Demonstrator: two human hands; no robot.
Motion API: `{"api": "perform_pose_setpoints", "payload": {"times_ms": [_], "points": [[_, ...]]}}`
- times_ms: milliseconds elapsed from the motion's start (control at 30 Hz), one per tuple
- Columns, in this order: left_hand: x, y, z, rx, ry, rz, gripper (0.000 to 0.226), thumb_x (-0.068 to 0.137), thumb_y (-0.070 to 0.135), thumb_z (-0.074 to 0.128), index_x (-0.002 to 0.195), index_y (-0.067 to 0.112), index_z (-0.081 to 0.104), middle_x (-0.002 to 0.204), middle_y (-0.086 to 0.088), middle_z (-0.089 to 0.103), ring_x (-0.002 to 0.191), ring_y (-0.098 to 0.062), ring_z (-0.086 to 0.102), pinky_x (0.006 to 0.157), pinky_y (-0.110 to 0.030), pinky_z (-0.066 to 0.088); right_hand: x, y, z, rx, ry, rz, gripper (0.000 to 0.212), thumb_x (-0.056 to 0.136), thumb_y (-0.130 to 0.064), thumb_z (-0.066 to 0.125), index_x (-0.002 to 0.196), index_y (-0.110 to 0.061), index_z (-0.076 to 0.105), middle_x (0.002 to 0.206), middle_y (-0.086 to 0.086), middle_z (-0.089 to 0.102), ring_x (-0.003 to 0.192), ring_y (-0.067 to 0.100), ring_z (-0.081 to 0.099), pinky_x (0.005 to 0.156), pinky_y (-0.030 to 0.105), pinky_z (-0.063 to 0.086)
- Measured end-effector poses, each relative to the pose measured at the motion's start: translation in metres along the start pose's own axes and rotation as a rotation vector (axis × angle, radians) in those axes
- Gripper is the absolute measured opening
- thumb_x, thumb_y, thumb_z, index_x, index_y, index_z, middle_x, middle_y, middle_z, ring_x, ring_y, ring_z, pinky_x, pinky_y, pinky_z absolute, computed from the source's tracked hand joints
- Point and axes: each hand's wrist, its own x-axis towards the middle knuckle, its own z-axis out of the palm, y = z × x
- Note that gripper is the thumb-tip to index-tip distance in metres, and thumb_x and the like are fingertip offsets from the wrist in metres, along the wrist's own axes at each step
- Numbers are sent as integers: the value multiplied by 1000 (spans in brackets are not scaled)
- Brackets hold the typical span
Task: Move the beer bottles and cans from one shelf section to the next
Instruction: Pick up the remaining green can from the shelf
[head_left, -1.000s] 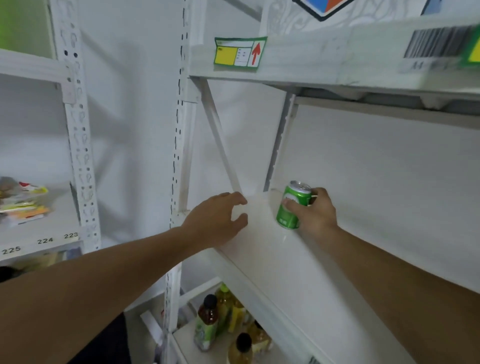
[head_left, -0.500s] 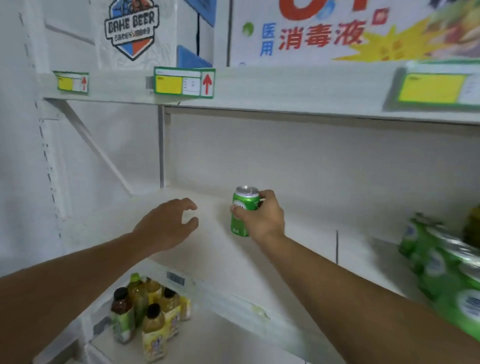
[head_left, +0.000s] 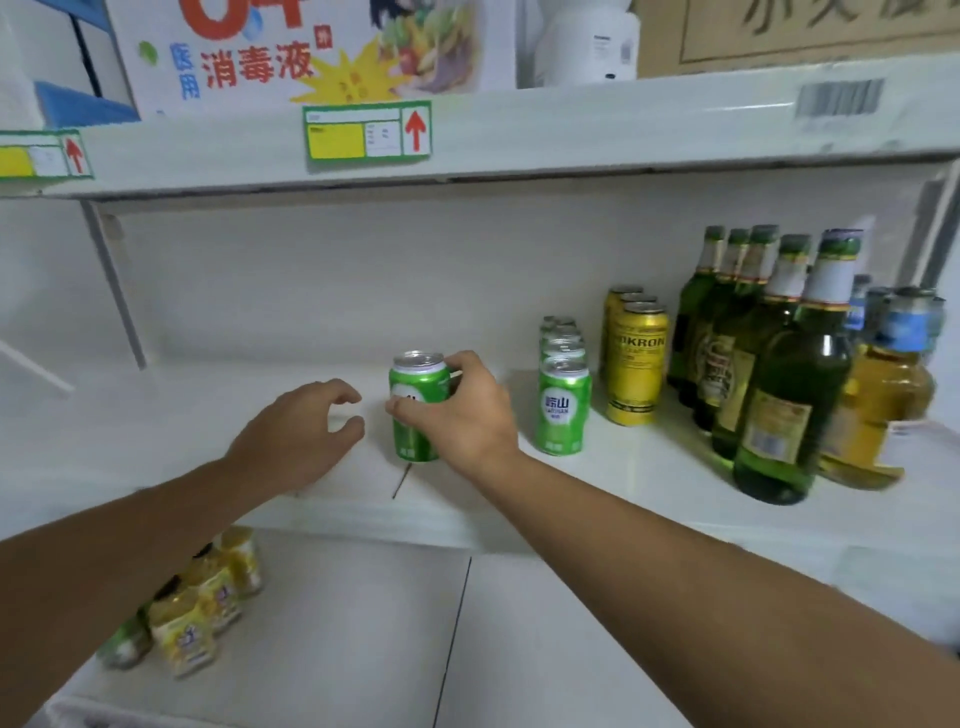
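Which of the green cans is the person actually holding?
The lone green can left of the row, gripped by the right hand. The other green cans stand untouched in a line beside the yellow cans.

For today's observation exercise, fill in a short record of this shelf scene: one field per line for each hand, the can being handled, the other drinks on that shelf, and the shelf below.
right hand: right hand grips a green can from the side, upright
left hand: left hand open, fingers curled, beside the can, holding nothing
middle shelf: white shelf bare to the left of the can
other cans: row of green cans, then yellow cans, to the right
bottles: green bottles at far right, upright
lower shelf: yellow-labelled bottles at left
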Motion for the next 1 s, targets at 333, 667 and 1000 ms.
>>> {"api": "perform_pose_setpoints", "payload": {"times_ms": [333,667,1000], "points": [[-8,64,16,-185,-68,136,38,101,48,61,136,35,64,144,14,64,133,-16,59,107,-43,50,-52,19,-93,-161,225,88,78,72,-55,90,138,-30,57,113,-10,71,104,18,70,92,43,61],[-22,83,17,-231,-58,157,38,101,46,62,137,33,64,145,12,64,132,-17,61,109,-43,51,-65,52,-118,-164,344,151,73,69,-52,94,129,-30,58,109,-8,72,99,19,72,90,49,63],[-33,88,22,-166,-100,152,36,100,47,61,135,36,64,141,15,64,130,-13,61,107,-38,50,-49,61,-111,-62,247,159,69,75,-40,98,128,-28,55,106,-10,66,103,18,69,98,48,61]]}}
